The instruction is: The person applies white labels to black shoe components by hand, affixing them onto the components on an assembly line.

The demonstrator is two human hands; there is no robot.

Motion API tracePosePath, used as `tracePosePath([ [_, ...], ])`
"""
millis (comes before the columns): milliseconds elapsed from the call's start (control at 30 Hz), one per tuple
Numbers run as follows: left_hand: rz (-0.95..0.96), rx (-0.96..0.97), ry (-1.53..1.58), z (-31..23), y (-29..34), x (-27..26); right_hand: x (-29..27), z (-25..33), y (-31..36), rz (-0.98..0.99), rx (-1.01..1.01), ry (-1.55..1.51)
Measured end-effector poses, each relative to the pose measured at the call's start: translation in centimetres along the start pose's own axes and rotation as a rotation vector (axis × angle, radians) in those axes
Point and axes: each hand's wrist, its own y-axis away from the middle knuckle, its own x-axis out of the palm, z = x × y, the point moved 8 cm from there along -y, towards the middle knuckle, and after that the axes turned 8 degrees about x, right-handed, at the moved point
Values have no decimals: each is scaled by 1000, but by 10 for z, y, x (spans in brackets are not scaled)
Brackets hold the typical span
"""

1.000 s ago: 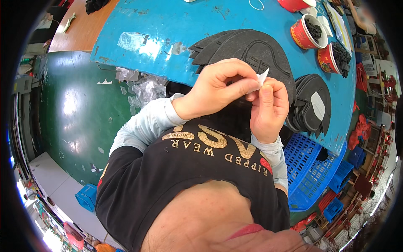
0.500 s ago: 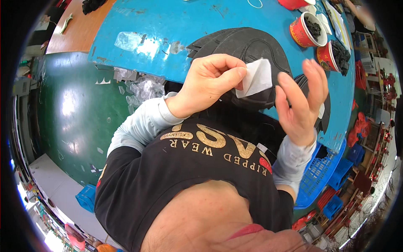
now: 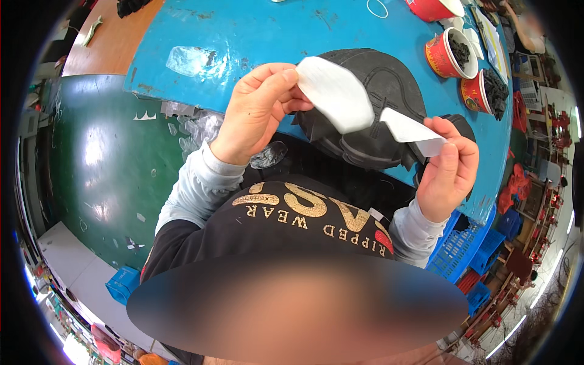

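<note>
Above the near edge of the blue table, my left hand (image 3: 258, 109) pinches one end of a white rounded piece (image 3: 337, 94), thin and soft-looking. My right hand (image 3: 449, 173) grips a second white piece (image 3: 410, 131) between thumb and fingers; this one is narrower and curls at its lower end. A small gap separates the two pieces. Beneath them lies a stack of black rounded flat pieces (image 3: 392, 79) with curved grooves on the top one, partly covered by the white pieces. Another black piece (image 3: 460, 126) shows behind my right hand.
Two red-and-white paper tubs (image 3: 439, 56) of black scraps stand at the table's right, a third red tub (image 3: 426, 8) beyond. Crumpled see-through plastic (image 3: 201, 131) is below the table's left edge. A blue plastic basket (image 3: 453, 249) sits at my right.
My hands have moved apart, the left to the left and up. A folded-looking white piece in my left hand has become two spread pieces, and my open right hand has closed on one.
</note>
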Motion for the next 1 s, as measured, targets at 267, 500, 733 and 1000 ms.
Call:
tracePosePath([
  [267,154,-9,156,6,1,26,-4,-6,-10,226,231,-666],
  [500,163,108,76,11,-2,67,64,17,19,152,-109,528],
  [733,572,886,-921,-33,20,111,34,-28,8,242,419,203],
  [1000,834,749,-1063,-10,30,115,23,-30,17,502,546,77],
])
